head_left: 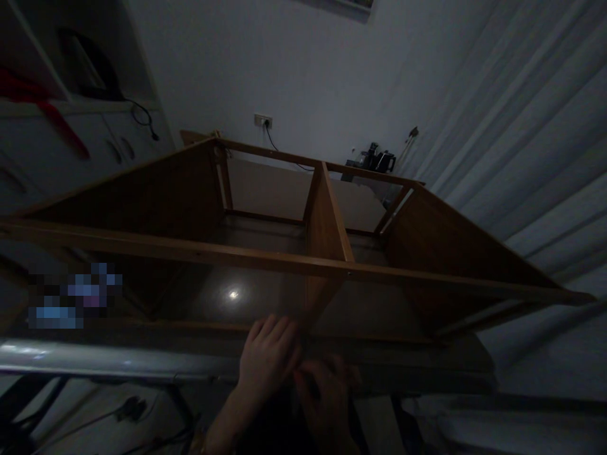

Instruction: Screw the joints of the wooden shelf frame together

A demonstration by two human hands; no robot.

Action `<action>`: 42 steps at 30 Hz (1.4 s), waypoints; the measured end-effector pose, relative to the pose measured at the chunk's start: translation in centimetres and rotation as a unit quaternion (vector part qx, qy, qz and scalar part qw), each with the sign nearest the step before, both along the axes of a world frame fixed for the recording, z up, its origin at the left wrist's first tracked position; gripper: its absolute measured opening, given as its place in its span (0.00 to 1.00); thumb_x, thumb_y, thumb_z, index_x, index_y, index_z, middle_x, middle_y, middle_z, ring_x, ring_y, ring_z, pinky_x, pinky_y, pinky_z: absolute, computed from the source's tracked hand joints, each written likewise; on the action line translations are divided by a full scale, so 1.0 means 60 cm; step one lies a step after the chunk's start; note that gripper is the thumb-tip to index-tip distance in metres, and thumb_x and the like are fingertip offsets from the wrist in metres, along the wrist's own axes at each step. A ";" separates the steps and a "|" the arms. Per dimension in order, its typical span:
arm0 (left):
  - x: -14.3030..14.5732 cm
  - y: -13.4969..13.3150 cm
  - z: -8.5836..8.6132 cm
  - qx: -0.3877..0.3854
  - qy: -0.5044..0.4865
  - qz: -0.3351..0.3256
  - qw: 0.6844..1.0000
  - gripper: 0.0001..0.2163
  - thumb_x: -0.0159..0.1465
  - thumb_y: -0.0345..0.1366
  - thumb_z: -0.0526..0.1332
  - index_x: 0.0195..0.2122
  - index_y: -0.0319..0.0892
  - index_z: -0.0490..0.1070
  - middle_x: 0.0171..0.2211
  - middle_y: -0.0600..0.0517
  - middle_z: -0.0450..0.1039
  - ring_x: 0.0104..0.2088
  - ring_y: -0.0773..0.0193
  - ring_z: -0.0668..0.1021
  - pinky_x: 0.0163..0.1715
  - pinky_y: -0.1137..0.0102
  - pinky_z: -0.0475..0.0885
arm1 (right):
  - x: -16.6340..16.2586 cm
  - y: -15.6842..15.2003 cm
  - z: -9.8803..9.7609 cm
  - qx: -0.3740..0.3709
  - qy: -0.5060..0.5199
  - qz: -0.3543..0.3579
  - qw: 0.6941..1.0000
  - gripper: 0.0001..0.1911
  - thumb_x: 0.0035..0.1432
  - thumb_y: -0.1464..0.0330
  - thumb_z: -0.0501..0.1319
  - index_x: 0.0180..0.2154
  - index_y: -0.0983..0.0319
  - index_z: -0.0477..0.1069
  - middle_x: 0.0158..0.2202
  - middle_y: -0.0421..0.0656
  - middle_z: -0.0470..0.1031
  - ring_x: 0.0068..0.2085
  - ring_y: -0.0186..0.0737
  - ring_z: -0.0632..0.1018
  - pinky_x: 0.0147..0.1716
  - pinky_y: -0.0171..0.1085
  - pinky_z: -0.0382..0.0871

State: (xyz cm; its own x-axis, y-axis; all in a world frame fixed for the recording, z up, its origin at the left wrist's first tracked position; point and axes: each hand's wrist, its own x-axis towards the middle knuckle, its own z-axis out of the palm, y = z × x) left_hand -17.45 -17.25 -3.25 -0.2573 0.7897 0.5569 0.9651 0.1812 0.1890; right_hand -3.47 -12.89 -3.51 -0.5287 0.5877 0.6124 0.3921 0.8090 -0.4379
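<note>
Two hands meet at the near bottom edge of a wooden shelf frame (265,259) lying on a dark table (142,360). Left hand (268,360) rests, fingers curled, at the foot of the middle divider (325,221); right hand (327,395) is just beside it, touching it. Too dark to tell what either grips.

A wooden frame (303,253) spans the middle of the frame, its divider (325,221) at centre. Both hands sit at lower centre against its near edge, left hand (268,360) beside right hand (327,395). A wall socket (262,120) lies behind, a cabinet (71,107) upper left, curtains (521,126) right.
</note>
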 end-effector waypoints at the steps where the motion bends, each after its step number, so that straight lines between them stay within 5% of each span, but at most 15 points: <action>1: 0.000 0.000 0.001 0.002 0.002 0.001 1.000 0.08 0.61 0.32 0.56 0.40 0.45 0.70 0.38 0.51 0.76 0.41 0.55 0.72 0.42 0.62 0.60 | 0.000 0.000 -0.001 -0.002 -0.002 -0.001 1.000 0.19 0.69 0.57 0.46 0.31 0.53 0.70 0.26 0.31 0.78 0.32 0.42 0.72 0.36 0.42 0.48; 18: -0.002 0.001 0.000 -0.006 0.022 0.005 1.000 0.07 0.61 0.31 0.56 0.39 0.45 0.71 0.37 0.50 0.76 0.40 0.55 0.73 0.40 0.61 0.61 | -0.001 -0.002 -0.011 0.044 0.015 0.002 0.999 0.14 0.70 0.63 0.47 0.37 0.55 0.69 0.29 0.34 0.77 0.30 0.37 0.74 0.36 0.41 0.53; 26: 0.003 -0.001 0.000 -0.005 0.019 0.010 1.000 0.08 0.62 0.32 0.56 0.40 0.44 0.72 0.38 0.50 0.76 0.42 0.54 0.73 0.42 0.60 0.61 | 0.009 0.010 -0.049 0.090 0.078 0.019 0.993 0.05 0.67 0.69 0.54 0.44 0.58 0.66 0.31 0.38 0.77 0.30 0.35 0.76 0.35 0.37 0.63; 31: 0.003 0.000 0.002 -0.012 0.004 0.007 1.000 0.06 0.62 0.32 0.56 0.38 0.45 0.71 0.37 0.52 0.76 0.40 0.56 0.73 0.41 0.61 0.60 | 0.016 0.012 -0.048 0.030 0.077 0.033 0.996 0.07 0.66 0.65 0.57 0.44 0.59 0.68 0.33 0.39 0.77 0.32 0.35 0.76 0.36 0.37 0.63; 42: 0.002 -0.001 0.005 -0.009 0.008 0.000 1.000 0.07 0.61 0.32 0.56 0.39 0.44 0.71 0.38 0.50 0.76 0.40 0.55 0.73 0.40 0.61 0.61 | 0.030 0.010 -0.037 0.111 0.046 0.015 0.993 0.13 0.66 0.71 0.54 0.47 0.54 0.73 0.31 0.38 0.77 0.32 0.34 0.76 0.36 0.40 0.58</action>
